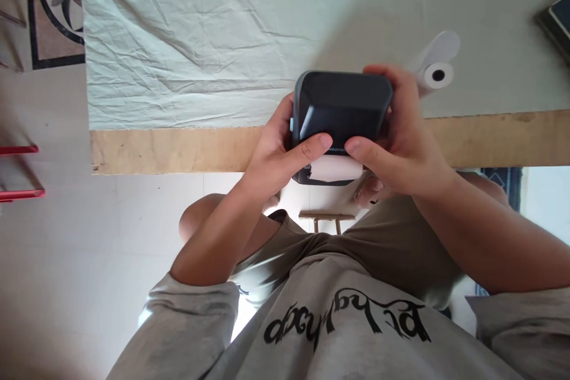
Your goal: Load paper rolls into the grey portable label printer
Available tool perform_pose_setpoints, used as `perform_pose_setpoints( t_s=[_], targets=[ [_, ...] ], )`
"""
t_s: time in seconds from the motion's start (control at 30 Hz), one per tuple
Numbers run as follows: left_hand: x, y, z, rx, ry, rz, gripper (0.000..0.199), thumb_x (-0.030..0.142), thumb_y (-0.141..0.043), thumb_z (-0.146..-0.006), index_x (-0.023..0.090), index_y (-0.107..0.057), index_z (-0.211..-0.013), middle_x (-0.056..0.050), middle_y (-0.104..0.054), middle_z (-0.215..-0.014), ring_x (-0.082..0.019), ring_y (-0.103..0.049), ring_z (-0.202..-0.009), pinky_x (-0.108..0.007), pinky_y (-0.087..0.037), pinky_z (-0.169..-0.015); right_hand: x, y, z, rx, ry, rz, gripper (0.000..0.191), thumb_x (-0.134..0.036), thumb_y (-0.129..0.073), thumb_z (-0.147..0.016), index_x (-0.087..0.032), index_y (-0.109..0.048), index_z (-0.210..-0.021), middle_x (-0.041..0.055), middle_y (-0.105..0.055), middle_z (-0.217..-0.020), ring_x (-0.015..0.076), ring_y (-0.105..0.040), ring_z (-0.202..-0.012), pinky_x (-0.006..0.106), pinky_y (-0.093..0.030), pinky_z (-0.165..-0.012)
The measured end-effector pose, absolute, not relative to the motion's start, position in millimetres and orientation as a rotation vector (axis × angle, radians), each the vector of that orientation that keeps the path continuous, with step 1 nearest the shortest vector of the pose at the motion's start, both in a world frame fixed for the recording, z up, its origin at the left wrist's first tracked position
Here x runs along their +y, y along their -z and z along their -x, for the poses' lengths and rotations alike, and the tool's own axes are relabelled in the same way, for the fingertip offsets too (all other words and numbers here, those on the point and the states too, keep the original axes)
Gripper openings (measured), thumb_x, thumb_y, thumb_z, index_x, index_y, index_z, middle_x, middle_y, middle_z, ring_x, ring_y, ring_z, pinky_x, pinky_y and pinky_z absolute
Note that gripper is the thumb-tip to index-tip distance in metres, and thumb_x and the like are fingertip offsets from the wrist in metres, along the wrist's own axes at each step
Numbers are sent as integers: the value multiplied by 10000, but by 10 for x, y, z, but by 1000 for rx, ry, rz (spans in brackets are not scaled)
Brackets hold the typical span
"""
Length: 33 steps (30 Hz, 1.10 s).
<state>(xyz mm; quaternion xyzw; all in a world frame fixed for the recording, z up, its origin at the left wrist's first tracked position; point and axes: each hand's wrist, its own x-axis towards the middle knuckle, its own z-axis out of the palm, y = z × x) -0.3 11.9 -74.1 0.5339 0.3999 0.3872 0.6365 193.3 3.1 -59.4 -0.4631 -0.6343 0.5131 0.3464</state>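
Note:
A dark portable receipt printer (345, 104) is held up between my two hands, over the near edge of the table. White paper (336, 168) shows at its near end, below the lid. My left hand (285, 151) wraps the printer's left side, its thumb pressed on the lid's near edge. On the other side my right hand (396, 130) grips the printer, with its thumb close to the left one. The fingers underneath are partly hidden. Beyond my right hand, a white paper roll (439, 75) lies on the cloth with its loose end curling up.
A pale green cloth (200, 41) covers the table, leaving a bare wooden edge (178, 151) along the front. A dark object (556, 24) sits at the far right. Red metal bars (22, 195) stand at the left, and a small wooden stool (327, 217) is below.

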Motion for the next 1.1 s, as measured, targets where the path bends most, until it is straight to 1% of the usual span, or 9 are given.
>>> perform_pose_setpoints(
  t_s=[0.2, 0.3, 0.4, 0.47, 0.53, 0.67, 0.83, 0.97, 1.1],
  targets=[
    [187, 727, -76, 816, -976, -1108, 379, 433, -716, -782, 275, -578, -1098, -7, -660, -976, -201, -697, -867, -339, -615, -704, 16, 537, -1957, -1658, -1256, 1210, 663, -421, -519, -902, -282, -164, -1444, 60, -532, -1254, 149, -608, -1046, 309, -581, -799],
    [190, 721, -131, 726, -1086, -1005, 237, 324, -712, -810, 242, -619, -1013, 15, -651, -887, -122, -673, -791, -249, -591, -671, -282, 470, -2233, -1581, -986, 1327, 526, -264, -516, -898, -315, -384, -1404, 52, -550, -1280, 172, -597, -1146, 371, -546, -957],
    [194, 725, -137, 644, -1109, -912, 121, 263, -672, -856, 223, -642, -967, 22, -642, -828, -84, -656, -747, -204, -571, -648, -733, 510, -2718, -1787, -209, 1427, 400, -156, -655, -751, -348, -674, -1101, 20, -673, -766, 161, -654, -641, 276, -524, -523],
    [205, 738, -118, 616, -1077, -891, 109, 266, -657, -869, 217, -648, -967, 10, -650, -844, -105, -670, -793, -224, -575, -675, -1024, 610, -3034, -1994, 246, 1635, 496, -208, -709, -705, -365, -647, -1172, 75, -709, -923, 273, -694, -784, 391, -569, -618],
    [218, 756, -94, 594, -1074, -908, 166, 302, -666, -858, 223, -644, -1003, -3, -658, -875, -147, -680, -849, -267, -579, -698, -1266, 745, -3250, -2086, 125, 1875, 552, -272, -727, -726, -384, -599, -1250, 109, -642, -1207, 321, -684, -964, 426, -594, -714],
    [231, 761, -80, 614, -1058, -932, 164, 283, -609, -882, 229, -622, -1036, -22, -666, -933, -204, -673, -901, -355, -563, -744, -1522, 982, -3403, -2018, 134, 1923, 593, -252, -674, -757, -432, -516, -1300, 75, -678, -1103, 282, -688, -940, 430, -591, -798],
    [269, 790, -115, 641, -1058, -944, 154, 325, -600, -878, 228, -624, -996, -27, -685, -914, -228, -672, -891, -368, -552, -668, -1492, 1001, -3489, -1942, 262, 1921, 99, -317, -650, -753, -310, -616, -846, 98, -640, -797, 286, -620, -713, 457, -518, -598],
    [288, 874, -102, 547, -1118, -951, 245, 416, -566, -888, 212, -652, -994, -48, -696, -880, -254, -675, -918, -354, -546, -607, -1648, 928, -3445, -2055, 114, 1892, 81, -281, -650, -709, -307, -582, -747, 90, -614, -778, 287, -563, -685, 489, -470, -602],
    [235, 835, -82, 509, -1089, -921, 333, 393, -442, -964, 183, -659, -1104, -29, -708, -1067, -256, -635, -1115, -380, -577, -820, -2017, 941, -3299, -2177, -159, 1701, 29, -328, -580, -686, -343, -566, -706, 26, -587, -647, 235, -513, -531, 431, -415, -472]
  ],
)
